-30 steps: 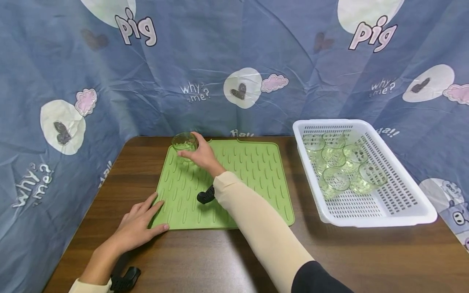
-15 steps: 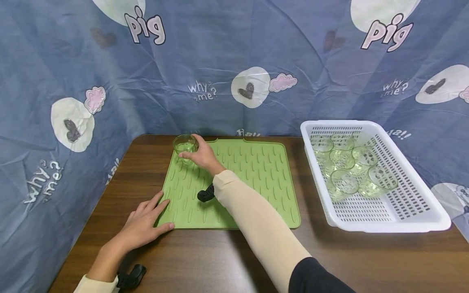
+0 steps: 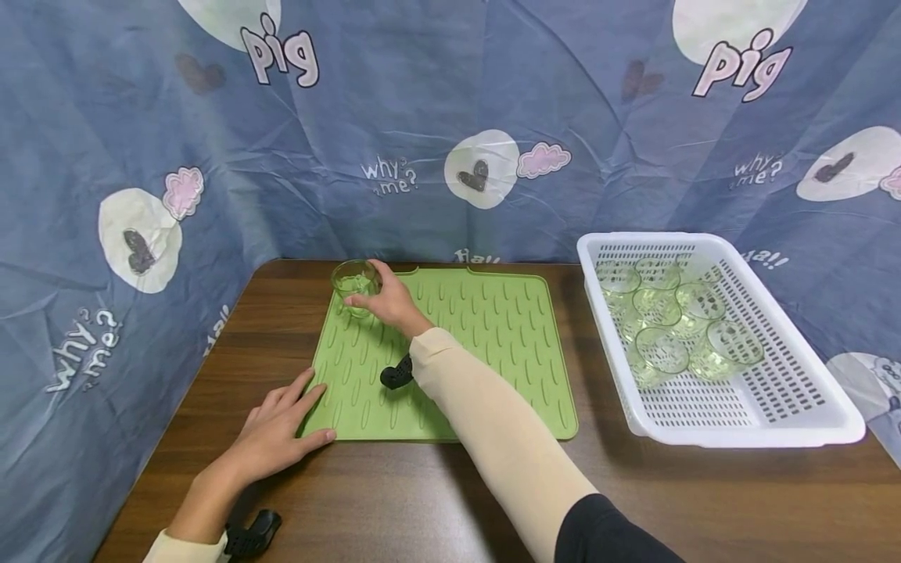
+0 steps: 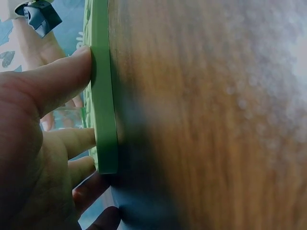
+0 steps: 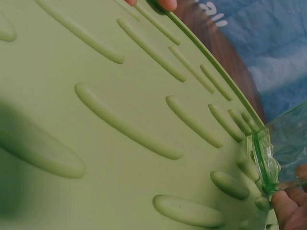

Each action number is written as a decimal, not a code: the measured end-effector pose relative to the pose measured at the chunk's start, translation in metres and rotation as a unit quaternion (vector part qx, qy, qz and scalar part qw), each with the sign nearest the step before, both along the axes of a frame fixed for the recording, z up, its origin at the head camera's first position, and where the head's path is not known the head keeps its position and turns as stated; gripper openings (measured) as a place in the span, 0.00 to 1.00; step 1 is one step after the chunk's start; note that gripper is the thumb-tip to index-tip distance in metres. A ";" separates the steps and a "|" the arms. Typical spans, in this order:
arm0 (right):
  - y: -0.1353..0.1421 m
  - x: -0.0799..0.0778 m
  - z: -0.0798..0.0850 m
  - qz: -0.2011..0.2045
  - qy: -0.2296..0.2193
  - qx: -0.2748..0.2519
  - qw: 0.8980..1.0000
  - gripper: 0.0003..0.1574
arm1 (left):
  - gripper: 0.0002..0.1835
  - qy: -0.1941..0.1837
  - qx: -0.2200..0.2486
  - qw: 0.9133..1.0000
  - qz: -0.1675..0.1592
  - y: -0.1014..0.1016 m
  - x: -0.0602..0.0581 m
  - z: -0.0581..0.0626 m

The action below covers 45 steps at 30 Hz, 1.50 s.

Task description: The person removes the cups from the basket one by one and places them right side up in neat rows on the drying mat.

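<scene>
My right hand (image 3: 389,301) grips a clear, green-tinted drinking glass (image 3: 354,283) by its right side, thumb in front and fingers behind. The glass stands upright at the back left corner of the green ridged drying mat (image 3: 486,352). In the right wrist view, the base of the glass (image 5: 264,158) is right at the mat's ridges, with fingertips (image 5: 285,206) close beside it. My left hand (image 3: 271,434) rests at the mat's front left corner, fingers spread and fingertips (image 4: 84,60) touching the mat's edge.
To the right stands a white perforated plastic basket (image 3: 774,438) with several similar glasses (image 3: 662,352) grouped in its left part. Brown wooden table (image 3: 394,500) lies under everything. A blue printed curtain (image 3: 422,94) hangs behind and along the sides.
Early on, the head view shifted a little and the glass came slightly down and left over the mat. Over the last half second almost nothing has moved; the left hand stays on the mat corner.
</scene>
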State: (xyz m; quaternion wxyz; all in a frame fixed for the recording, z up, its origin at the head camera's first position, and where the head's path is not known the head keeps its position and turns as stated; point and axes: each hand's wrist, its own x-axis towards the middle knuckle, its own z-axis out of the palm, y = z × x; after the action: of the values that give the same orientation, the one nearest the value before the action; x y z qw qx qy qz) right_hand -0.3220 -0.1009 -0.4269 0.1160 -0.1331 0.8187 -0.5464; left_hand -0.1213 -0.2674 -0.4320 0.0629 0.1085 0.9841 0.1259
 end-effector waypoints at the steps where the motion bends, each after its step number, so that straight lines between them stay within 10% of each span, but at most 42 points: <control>1: 0.001 0.000 0.000 -0.001 0.001 0.002 1.000 0.52 | 0.43 -0.001 0.000 1.000 0.000 0.000 0.000 0.000; 18: 0.007 -0.001 0.003 -0.016 0.002 0.020 1.000 0.56 | 0.43 -0.004 -0.003 1.000 -0.009 0.003 -0.005 -0.001; 31: 0.040 0.002 0.041 0.010 0.044 0.016 0.999 0.56 | 0.42 -0.004 0.003 1.000 -0.013 0.008 -0.011 -0.002; 45: 0.082 0.069 0.080 0.031 0.048 -0.008 0.998 0.43 | 0.43 -0.012 -0.004 1.000 -0.003 0.001 -0.002 -0.001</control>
State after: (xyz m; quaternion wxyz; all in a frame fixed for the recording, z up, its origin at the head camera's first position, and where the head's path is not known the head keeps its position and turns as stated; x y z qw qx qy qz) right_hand -0.2525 -0.0189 -0.3469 0.0918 -0.1855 0.8144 -0.5421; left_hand -0.1230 -0.2664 -0.4331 0.0754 0.1096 0.9835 0.1227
